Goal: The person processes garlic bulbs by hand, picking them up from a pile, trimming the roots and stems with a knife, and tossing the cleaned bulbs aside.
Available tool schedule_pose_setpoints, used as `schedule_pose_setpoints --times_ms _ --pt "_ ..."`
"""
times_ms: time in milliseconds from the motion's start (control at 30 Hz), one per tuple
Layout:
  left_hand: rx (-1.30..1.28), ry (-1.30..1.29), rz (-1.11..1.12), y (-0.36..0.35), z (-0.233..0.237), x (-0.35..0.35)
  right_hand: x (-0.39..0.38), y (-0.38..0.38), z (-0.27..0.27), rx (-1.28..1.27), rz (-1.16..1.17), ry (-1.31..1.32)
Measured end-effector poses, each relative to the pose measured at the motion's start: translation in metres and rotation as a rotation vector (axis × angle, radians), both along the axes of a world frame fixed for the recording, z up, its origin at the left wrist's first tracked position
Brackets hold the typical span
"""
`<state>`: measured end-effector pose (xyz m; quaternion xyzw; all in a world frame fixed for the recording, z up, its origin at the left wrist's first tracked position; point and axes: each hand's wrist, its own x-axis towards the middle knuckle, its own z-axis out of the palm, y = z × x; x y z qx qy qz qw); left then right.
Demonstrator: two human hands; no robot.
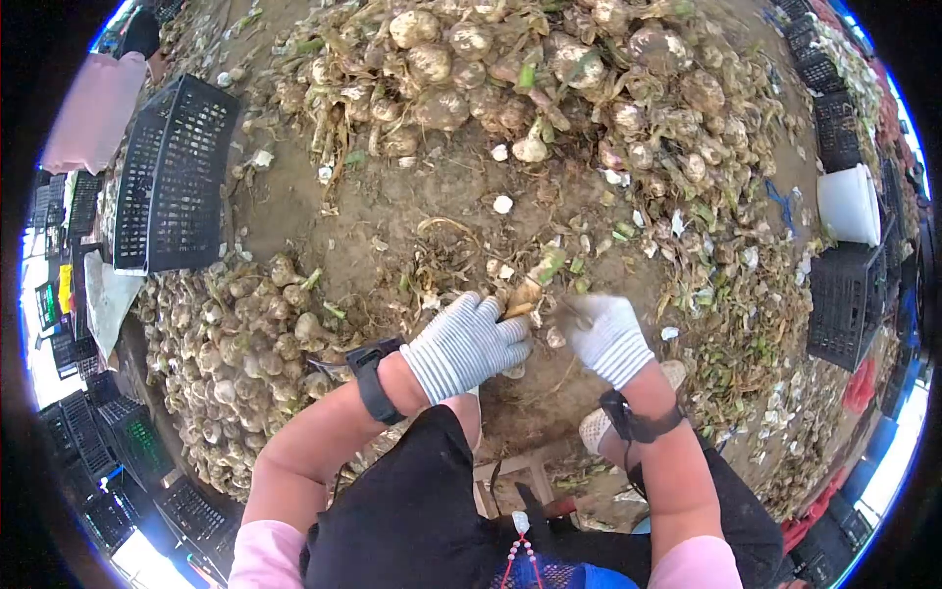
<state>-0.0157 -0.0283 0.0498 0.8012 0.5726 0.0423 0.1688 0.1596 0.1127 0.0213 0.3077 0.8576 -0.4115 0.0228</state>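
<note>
Garlic bulb (524, 295), with a pale stalk pointing away from the person, sits between the two gloved hands, just above bare soil. The left hand (469, 344) is curled tightly around its near side. The right hand (610, 339) is clenched just beside it on something thin and blurred that cannot be made out. Each wrist carries one black strap, two in all. The bare soil (432, 211) straight ahead of the hands is the only open room, strewn with husks and a few loose white pieces. It ends at one large heap of garlic (510, 79) well beyond the hands. A second heap (231, 363) lies close to the left of the left hand, its edge near the forearm. One big black crate (172, 177) stands on edge further left and ahead, beyond that heap. To the right of the right hand a band of green and dry trimmings (731, 324) closes the ground. Past it, well apart, are one white bucket (849, 204) and at least three black crates (846, 304). More crates are stacked behind the left elbow, too small to count.
</note>
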Motion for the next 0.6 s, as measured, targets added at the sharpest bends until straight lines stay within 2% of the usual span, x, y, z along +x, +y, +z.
schedule_pose_setpoints --times_ms 33,67,100,133,200,267,300,367,433,500,533,600 --pt "0.089 -0.021 -0.045 -0.001 -0.003 0.001 0.0 0.001 -0.008 -0.004 -0.004 -0.001" --pt "0.179 -0.042 -0.087 -0.001 -0.004 0.002 0.0 0.001 -0.023 -0.083 -0.056 0.116" --pt "0.148 -0.066 -0.052 -0.005 0.001 0.007 0.0 -0.001 -0.032 -0.165 -0.103 0.23" --pt "0.149 -0.065 -0.051 -0.009 0.003 0.007 0.01 0.008 -0.032 0.074 0.109 -0.148" --pt "0.34 -0.145 0.006 -0.017 0.002 -0.007 0.06 -0.003 -0.069 0.007 -0.235 0.01" --pt "-0.016 -0.098 0.299 -0.057 -0.01 -0.029 0.101 -0.01 -0.097 -0.107 -0.519 -0.044" --pt "-0.004 0.142 0.367 -0.069 0.014 -0.043 0.101 -0.012 -0.092 -0.123 -0.524 -0.042" --pt "-0.271 -0.042 1.086 -0.147 -0.005 -0.101 0.089 0.0 -0.065 -0.377 -0.778 -0.039" --pt "-0.059 0.332 1.629 -0.176 0.039 -0.119 0.087 0.0 -0.058 -0.323 -0.723 0.021" --pt "0.04 0.387 2.023 -0.146 0.073 -0.095 0.076 -0.006 -0.039 -0.284 -0.723 0.191" --pt "0.057 0.267 2.008 -0.144 0.062 -0.085 0.073 -0.01 -0.038 -0.28 -0.714 0.197" --pt "0.072 0.011 1.723 -0.141 -0.003 -0.071 0.071 -0.011 -0.038 -0.248 -0.716 0.162"
